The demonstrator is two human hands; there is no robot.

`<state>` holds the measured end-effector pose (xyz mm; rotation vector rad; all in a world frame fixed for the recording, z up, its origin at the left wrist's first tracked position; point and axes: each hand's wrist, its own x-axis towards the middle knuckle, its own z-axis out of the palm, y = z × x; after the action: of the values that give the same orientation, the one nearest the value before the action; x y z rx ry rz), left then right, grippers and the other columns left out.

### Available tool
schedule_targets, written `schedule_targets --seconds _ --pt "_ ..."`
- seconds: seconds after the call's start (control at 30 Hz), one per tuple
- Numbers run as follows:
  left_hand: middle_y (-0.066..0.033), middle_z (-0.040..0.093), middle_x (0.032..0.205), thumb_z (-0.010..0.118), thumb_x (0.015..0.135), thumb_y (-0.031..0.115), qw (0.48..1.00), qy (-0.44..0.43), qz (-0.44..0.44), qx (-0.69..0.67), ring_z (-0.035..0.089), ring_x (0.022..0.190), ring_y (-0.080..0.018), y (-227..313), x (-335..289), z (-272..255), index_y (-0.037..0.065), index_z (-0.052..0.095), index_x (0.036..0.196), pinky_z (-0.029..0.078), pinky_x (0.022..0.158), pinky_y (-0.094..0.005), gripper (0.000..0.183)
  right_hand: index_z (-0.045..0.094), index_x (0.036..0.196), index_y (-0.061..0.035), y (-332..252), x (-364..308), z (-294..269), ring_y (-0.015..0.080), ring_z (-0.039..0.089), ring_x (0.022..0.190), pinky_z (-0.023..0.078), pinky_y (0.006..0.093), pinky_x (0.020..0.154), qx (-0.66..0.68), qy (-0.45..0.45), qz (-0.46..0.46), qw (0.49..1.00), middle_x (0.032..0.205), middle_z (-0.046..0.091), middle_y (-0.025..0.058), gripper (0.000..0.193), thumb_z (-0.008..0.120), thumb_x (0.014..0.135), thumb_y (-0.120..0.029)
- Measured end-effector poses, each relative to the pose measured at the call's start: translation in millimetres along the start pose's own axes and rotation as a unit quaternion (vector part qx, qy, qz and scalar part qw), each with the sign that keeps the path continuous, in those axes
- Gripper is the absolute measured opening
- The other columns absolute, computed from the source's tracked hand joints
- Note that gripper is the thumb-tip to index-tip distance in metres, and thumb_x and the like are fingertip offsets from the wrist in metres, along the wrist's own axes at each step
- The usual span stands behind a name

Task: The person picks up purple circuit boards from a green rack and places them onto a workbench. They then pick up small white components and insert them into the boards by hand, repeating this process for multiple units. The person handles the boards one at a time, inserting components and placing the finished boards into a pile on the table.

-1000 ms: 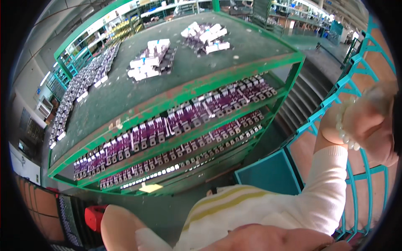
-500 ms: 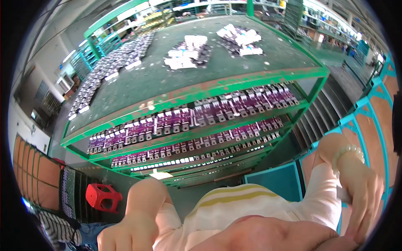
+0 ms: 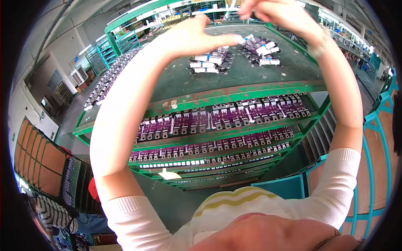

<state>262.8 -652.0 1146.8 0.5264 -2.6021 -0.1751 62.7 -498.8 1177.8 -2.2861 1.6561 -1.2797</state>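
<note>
My left hand [image 3: 197, 39] is raised over the top of a green metal rack [image 3: 234, 93]. Its thumb points right and stands apart from the other fingers, and nothing shows in its grasp. Just below lies a pile of black and white parts [image 3: 207, 65]; the thumb tip overlaps the edge of a second such pile [image 3: 263, 51] in the picture, and I cannot tell if they touch. My right hand [image 3: 280, 16] is lifted at the top edge of the picture, fingers loosely bent and apart, apparently holding nothing. A pale bead bracelet [image 3: 320, 46] circles that wrist.
Rows of purple board-like parts with metal tabs [image 3: 190, 121] fill the rack's shelves. Dark parts [image 3: 119, 69] line the top's left side. Teal frames with brown panels [image 3: 379, 167] stand at right. A person in a striped top [image 3: 54, 211] is at lower left, near a red stool [image 3: 93, 190].
Both my arms have swung up from beside my body to above the rack top. My view has shifted slightly, so the rack sits further right and lower.
</note>
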Motion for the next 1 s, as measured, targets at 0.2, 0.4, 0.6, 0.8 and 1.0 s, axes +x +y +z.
schedule_targets --seconds 0.2,0.4,0.6,0.8,1.0 --pt "-0.0321 0.057 0.139 0.086 0.063 0.060 0.975 -0.205 -0.012 0.091 0.058 0.130 -0.0372 18.6 44.1 23.2 -0.014 0.043 0.144 0.046 0.109 -0.0388 0.118 0.071 0.103 0.0037 86.1 55.6 14.7 0.0190 0.069 0.078 0.055 0.0325 0.073 -0.069 -0.022 0.025 0.997 0.082 0.073 0.0121 0.025 0.052 0.092 -0.009" --pt "-0.0297 0.062 0.129 0.089 0.065 0.039 0.999 0.000 0.042 -0.020 0.064 0.120 -0.0357 -6.7 42.1 44.2 -0.014 0.036 0.147 0.050 0.103 -0.0383 0.112 0.072 0.107 -0.0017 88.7 31.0 27.4 0.0147 0.060 0.072 0.049 0.0331 0.067 -0.113 0.076 0.157 0.978 0.093 0.075 0.0050 0.028 0.056 0.092 -0.019" --pt "-0.0262 0.047 0.136 0.097 0.061 0.022 0.917 0.356 0.177 0.027 0.050 0.126 -0.0341 -7.0 45.4 59.3 -0.005 0.025 0.152 0.043 0.111 -0.0422 0.119 0.064 0.109 -0.0017 46.2 14.6 30.5 0.0075 0.046 0.048 0.036 0.0230 0.043 0.019 0.075 0.162 0.984 0.064 0.054 -0.0011 0.032 0.060 0.103 -0.033" --pt "-0.0207 0.052 0.133 0.088 0.078 0.009 0.905 0.315 0.148 -0.245 0.057 0.120 -0.0282 -13.4 42.2 60.1 -0.005 0.022 0.153 0.050 0.104 -0.0401 0.101 0.066 0.110 -0.0018 49.7 13.2 36.9 0.0058 0.048 0.053 0.039 0.0226 0.049 0.094 0.111 0.076 0.987 0.065 0.055 -0.0019 0.025 0.061 0.103 -0.025" --pt "-0.0100 0.074 0.106 0.078 0.092 0.014 0.869 0.081 0.103 -0.476 0.071 0.094 -0.0134 -49.0 39.8 43.0 -0.003 0.054 0.132 0.057 0.080 -0.0269 0.050 0.067 0.108 -0.0035 58.3 14.4 33.5 0.0045 0.048 0.054 0.039 0.0212 0.049 0.110 0.090 0.075 0.987 0.066 0.056 -0.0025 0.021 0.064 0.103 -0.023"
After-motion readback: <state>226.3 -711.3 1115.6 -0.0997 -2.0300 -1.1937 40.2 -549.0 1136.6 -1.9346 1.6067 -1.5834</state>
